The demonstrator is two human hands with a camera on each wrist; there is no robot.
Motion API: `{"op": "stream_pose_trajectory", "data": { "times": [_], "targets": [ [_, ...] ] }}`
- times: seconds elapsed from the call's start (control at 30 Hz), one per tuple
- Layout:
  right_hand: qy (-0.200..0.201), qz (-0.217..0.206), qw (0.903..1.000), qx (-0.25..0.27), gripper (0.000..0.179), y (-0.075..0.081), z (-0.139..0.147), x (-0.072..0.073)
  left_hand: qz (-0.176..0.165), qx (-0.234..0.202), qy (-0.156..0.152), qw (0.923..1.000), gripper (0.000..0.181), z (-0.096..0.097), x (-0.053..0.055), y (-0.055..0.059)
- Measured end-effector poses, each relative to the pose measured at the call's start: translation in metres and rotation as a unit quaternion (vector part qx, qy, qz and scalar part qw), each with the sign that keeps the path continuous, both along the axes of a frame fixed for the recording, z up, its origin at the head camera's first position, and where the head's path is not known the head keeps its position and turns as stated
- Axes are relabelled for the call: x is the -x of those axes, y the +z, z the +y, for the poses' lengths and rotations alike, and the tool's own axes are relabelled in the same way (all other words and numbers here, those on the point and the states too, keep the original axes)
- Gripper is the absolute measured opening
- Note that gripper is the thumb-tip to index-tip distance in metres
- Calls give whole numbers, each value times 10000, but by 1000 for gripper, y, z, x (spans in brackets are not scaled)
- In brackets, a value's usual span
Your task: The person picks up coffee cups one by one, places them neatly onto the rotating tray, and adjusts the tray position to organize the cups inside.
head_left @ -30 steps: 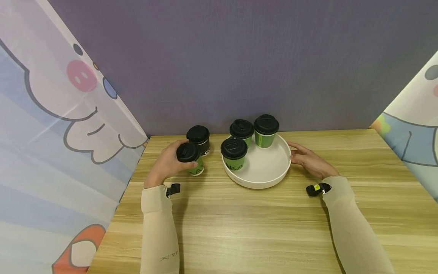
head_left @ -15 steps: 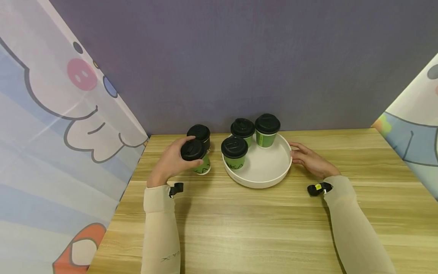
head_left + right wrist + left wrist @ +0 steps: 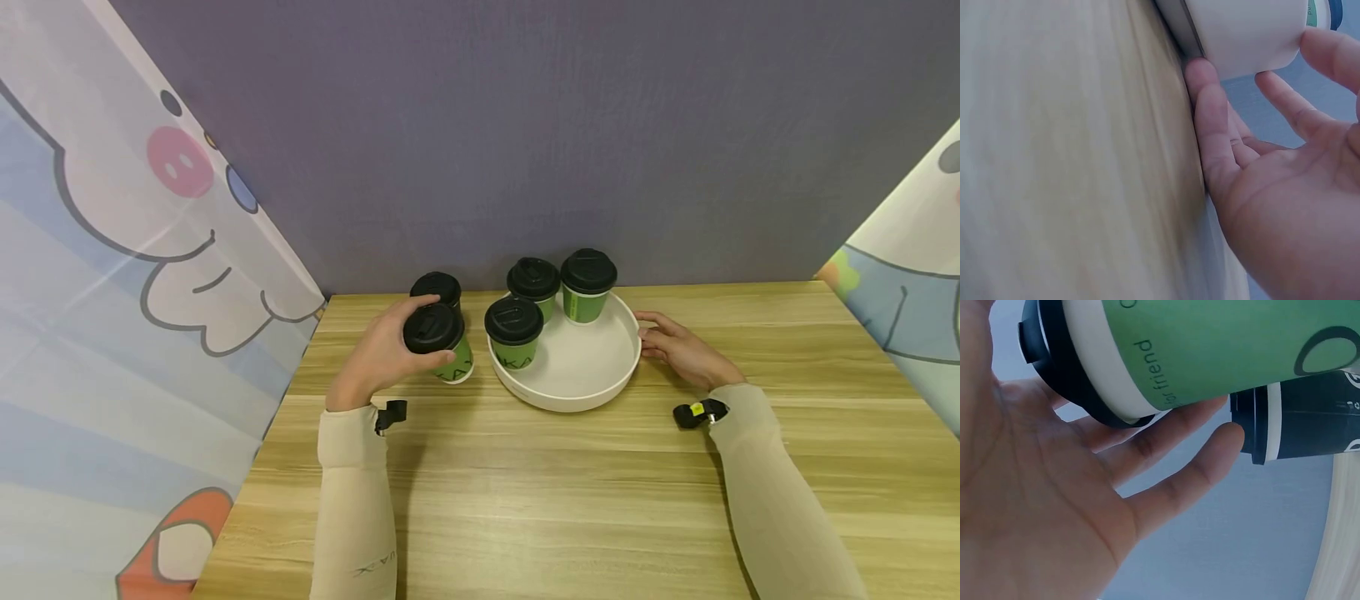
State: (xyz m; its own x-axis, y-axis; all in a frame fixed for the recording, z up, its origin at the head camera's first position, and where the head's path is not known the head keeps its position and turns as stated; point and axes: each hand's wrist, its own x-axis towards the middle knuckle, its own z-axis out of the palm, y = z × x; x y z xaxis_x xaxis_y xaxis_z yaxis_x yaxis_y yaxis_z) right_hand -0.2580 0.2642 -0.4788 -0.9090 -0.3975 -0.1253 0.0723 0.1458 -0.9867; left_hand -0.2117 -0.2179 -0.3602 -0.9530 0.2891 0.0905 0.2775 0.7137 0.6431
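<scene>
My left hand [image 3: 375,358] holds a green paper cup [image 3: 456,363] with a black lid, its thumb on the near side and fingers behind. The cup leans slightly, just left of the tray. In the left wrist view, fingers reach along the cup's far side, and a black paper cup [image 3: 1310,419] stands beyond them. On the right, my right hand [image 3: 682,354] touches the outer wall of a round white tray [image 3: 570,403] with its fingertips. The right wrist view shows fingers spread against the tray wall [image 3: 1254,37], low ones close to the table.
Inside the tray stand three green lidded cups: a front left cup [image 3: 514,333], a back left cup [image 3: 534,283] and a back right cup [image 3: 587,287]. A grey partition [image 3: 525,125] rises behind the wooden table [image 3: 540,500]. A cartoon curtain [image 3: 112,292] hangs at left.
My left hand has moved the green cup rightward toward the tray, now partly covering the black cup in the head view. My right hand and the tray have stayed nearly in place.
</scene>
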Motion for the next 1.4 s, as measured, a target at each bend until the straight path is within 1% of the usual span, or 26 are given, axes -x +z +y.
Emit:
{"op": "stream_pose_trajectory", "data": {
  "times": [0.2,0.4,0.63,0.93,1.03,1.2,1.4],
  "targets": [
    [-9,-30,9999,133,47,1,1,0,147,-77,-72,9998,92,6,-1,3],
    [-19,-46,9999,137,47,0,0,1,355,-196,-95,9991,87,12,-3,4],
    [64,-50,9997,250,50,-2,0,2,611,-262,-220,9975,87,25,-4,3],
    [159,-24,9991,397,51,-2,1,1,966,-101,-436,9943,89,42,-4,0],
    [194,-42,9990,399,53,-2,1,1,1055,-40,-459,9934,90,48,-5,-1],
    [253,-94,9989,386,55,-1,2,1,1076,108,-458,9931,93,60,-7,-1],
    [267,-138,9991,307,56,3,0,-2,1137,221,-501,9920,95,67,-8,-2]
  ]
}}
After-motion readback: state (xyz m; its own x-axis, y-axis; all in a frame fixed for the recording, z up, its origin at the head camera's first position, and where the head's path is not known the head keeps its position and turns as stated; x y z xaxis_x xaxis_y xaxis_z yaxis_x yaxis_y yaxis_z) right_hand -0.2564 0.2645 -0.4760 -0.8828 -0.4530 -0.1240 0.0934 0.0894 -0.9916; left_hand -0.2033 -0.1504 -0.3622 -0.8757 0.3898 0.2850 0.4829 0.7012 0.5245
